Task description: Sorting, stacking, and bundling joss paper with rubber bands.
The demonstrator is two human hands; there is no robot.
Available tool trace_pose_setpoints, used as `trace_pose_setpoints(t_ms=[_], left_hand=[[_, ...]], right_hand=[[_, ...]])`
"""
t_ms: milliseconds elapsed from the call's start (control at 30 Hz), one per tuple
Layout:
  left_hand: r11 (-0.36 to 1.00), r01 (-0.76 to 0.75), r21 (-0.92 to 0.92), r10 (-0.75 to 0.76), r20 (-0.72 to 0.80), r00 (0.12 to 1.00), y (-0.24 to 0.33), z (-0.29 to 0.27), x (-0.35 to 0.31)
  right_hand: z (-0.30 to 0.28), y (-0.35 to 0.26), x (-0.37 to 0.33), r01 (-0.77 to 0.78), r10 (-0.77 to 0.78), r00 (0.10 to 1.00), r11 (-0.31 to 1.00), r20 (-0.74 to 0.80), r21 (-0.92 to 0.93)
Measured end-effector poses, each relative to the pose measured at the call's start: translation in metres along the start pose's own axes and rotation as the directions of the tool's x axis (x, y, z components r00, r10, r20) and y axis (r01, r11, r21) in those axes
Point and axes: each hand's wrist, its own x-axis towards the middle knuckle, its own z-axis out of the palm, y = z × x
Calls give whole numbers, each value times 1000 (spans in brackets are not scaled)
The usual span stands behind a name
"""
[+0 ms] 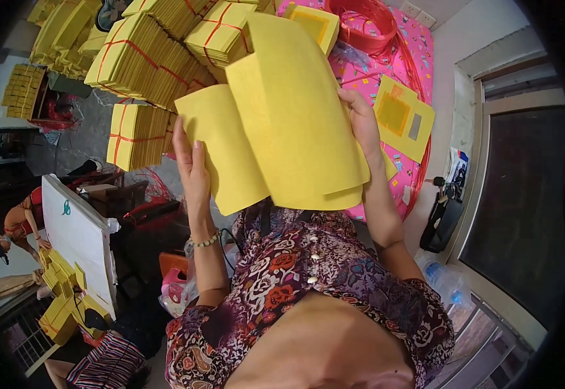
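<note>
1. Yellow card sheets (295, 123) held up in front of the chest, both hands on them; large sheet curved, a narrower panel (224, 146) at its left; cannot tell whether the two are joined
2. Left hand (190, 165) at the panel's outer left edge, grasping it lightly, fingers extended along the edge, thumb set apart from them; beaded bracelet (204, 240) on this wrist
3. Right hand (362, 120) grasping the large sheet's right edge, thumb at the front; its other fingers mostly hidden behind the card, their exact bend cannot be told
4. Beyond the sheets, to the left: stacked yellow bundles (141, 65) tied crosswise with red strapping
5. Behind and right: pink patterned cover (418, 48), bearing a coil of red strip (386, 44) and a flat yellow card (418, 107) with an orange square and a grey rectangle
6. Far left: a co-worker in orange (22, 214) bent beside a white table (75, 220), a hand near yellow pieces (58, 272); a second person in a striped top (110, 360) lower down
7. Right side: dark window (516, 207), with a black case (443, 223) near its frame
</note>
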Motion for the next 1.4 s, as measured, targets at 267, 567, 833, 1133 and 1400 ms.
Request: trace_pose_setpoints(t_ms=[267, 567, 833, 1133, 1400], left_hand=[[934, 306, -185, -291, 105, 951, -14, -8, 5], [988, 151, -36, -153, -57, 987, 6, -7, -5], [928, 265, -262, -227, 164, 960, -7, 35, -9], [932, 326, -162, -312, 104, 944, -27, 25, -12], [969, 218, -116, -226, -64, 972, 8, -17, -4]], right_hand=[[8, 7, 7, 3, -12, 993, 997, -120, -81], [3, -8, -2, 71, -141, 960, 959, -244, -273], [-39, 60, 35, -193, 192, 981, 979, 34, 64], [-44, 68, 33, -173, 175, 985, 980, -7, 98], [-19, -2, -9, 119, -164, 972, 962, -171, -246]])
